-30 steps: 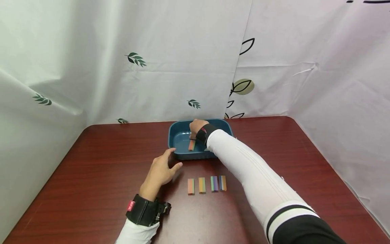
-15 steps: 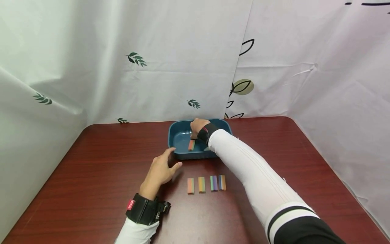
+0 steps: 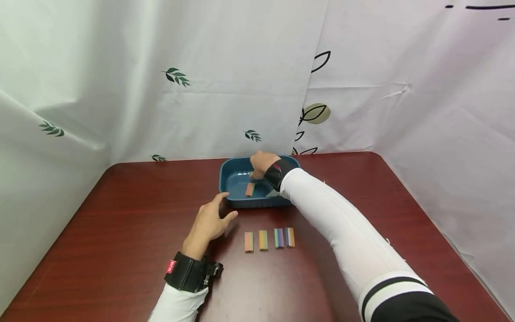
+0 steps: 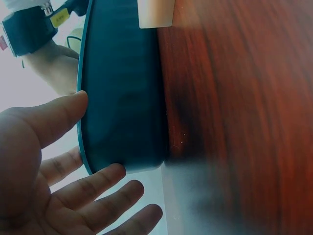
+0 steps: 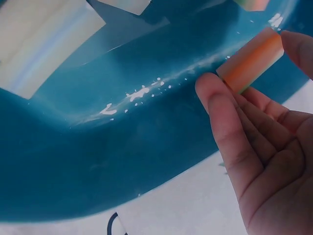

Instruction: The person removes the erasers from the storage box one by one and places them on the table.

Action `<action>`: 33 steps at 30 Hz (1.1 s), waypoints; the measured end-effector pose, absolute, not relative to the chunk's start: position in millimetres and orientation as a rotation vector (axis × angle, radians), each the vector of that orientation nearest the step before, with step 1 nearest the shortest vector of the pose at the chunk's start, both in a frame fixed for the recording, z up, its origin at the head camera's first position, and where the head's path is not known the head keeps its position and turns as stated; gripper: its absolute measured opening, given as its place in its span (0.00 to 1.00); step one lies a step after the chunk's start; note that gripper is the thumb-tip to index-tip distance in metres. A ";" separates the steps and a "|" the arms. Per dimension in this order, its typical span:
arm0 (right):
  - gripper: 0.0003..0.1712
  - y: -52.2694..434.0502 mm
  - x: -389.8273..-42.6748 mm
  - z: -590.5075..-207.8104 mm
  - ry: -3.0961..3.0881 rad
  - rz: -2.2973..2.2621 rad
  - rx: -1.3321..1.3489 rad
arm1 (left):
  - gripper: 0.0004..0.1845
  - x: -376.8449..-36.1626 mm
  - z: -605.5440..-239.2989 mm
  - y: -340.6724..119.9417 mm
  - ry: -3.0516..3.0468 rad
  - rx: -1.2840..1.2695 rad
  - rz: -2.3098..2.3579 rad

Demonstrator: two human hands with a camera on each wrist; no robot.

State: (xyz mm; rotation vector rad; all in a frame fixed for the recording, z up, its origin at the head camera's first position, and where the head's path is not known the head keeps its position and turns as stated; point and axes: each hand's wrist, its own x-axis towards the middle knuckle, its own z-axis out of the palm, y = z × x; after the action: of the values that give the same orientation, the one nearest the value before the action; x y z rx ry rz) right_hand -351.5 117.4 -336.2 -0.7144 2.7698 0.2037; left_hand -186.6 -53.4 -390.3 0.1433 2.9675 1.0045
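Left hand (image 3: pixel 209 222) flat on table (image 3: pixel 120 232), fingers spread, touching tray (image 3: pixel 225 181) corner; four blocks (image 3: pixel 269 239) in row nearby; right hand (image 3: pixel 262 163) inside tray, pinching block (image 3: pixel 250 189) end.

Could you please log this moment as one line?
right hand: pinches block in tray | left hand: open, touching tray | four blocks: on table

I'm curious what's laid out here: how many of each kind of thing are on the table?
Striped blocks: 5, four in a row on the table, one in the tray pinched by the right hand.
Blue tray: 1.
Total: 6.
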 end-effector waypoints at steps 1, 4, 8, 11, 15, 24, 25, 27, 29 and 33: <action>0.27 118.9 -350.0 -334.0 2.771 0.200 -0.720 | 0.36 -186.7 -389.7 -53.4 2.967 0.143 1.001; 0.29 123.3 -344.2 -327.2 2.771 0.171 -0.746 | 0.36 -187.3 -389.0 -54.0 2.962 0.144 0.998; 0.29 127.5 -337.4 -318.3 2.772 0.117 -0.764 | 0.35 -189.4 -389.0 -56.0 2.964 0.147 0.993; 0.27 131.2 -332.4 -312.2 2.784 0.084 -0.770 | 0.35 -190.7 -388.0 -56.6 2.962 0.153 0.993; 0.22 137.6 -322.0 -305.7 2.801 0.024 -0.781 | 0.35 -190.4 -387.8 -56.4 2.953 0.173 0.999; 0.21 155.5 -299.0 -301.7 2.891 -0.109 -0.860 | 0.35 -190.0 -387.2 -56.3 2.959 0.195 0.994; 0.22 158.1 -296.3 -302.3 2.896 -0.135 -0.865 | 0.35 -190.1 -387.2 -56.4 2.958 0.193 0.994; 0.24 163.3 -290.6 -304.0 2.899 -0.177 -0.874 | 0.35 -190.0 -387.2 -56.6 2.954 0.190 0.992; 0.25 168.3 -284.4 -306.0 2.900 -0.220 -0.885 | 0.35 -189.8 -387.5 -57.0 2.951 0.187 0.988; 0.27 178.8 -270.2 -309.3 2.893 -0.299 -0.933 | 0.35 -189.6 -388.1 -57.7 2.945 0.176 0.978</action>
State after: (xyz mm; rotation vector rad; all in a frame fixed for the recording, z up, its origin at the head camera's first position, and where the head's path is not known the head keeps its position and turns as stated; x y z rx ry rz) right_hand -270.2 178.8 -309.3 -0.9329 2.8928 -0.2987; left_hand -189.6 -57.7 -388.1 0.1758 2.9445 0.9784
